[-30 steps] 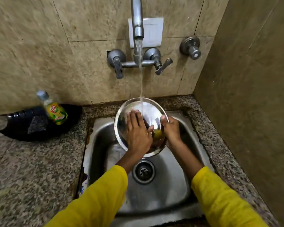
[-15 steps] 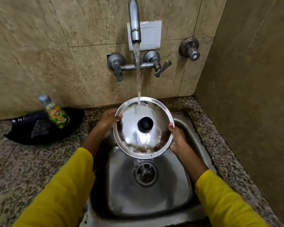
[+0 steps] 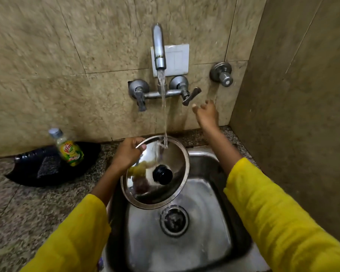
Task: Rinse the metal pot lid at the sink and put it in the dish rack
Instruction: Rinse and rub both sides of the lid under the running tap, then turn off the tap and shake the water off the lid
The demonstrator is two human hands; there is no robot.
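Head view looks down on a steel sink [image 3: 202, 242] filling the lower middle of the frame, its drain just below centre, set into a speckled stone counter [image 3: 28, 203] that runs off to the left. Tiled walls close the top and right of the frame, so open room lies mostly to the left and toward the viewer; no dish rack shows anywhere.

Above the sink, in the centre, the metal pot lid [image 3: 145, 185] is tilted with its black knob [image 3: 162, 174] facing up, its upper rim under the water stream [image 3: 164, 107] from the tap [image 3: 158, 48], likely so the water sheets down and drains off the low edge into the basin. The left hand [image 3: 127, 154] is closed on the lid's upper-left rim and carries it alone. The right hand [image 3: 206, 112], at centre right, is empty with fingers spread, just beside the right tap lever [image 3: 190, 96] but not touching it, probably to shut the water off.

At the left, a dish-soap bottle [image 3: 69, 150] leans on a black tray [image 3: 47, 165], well apart from the lid.
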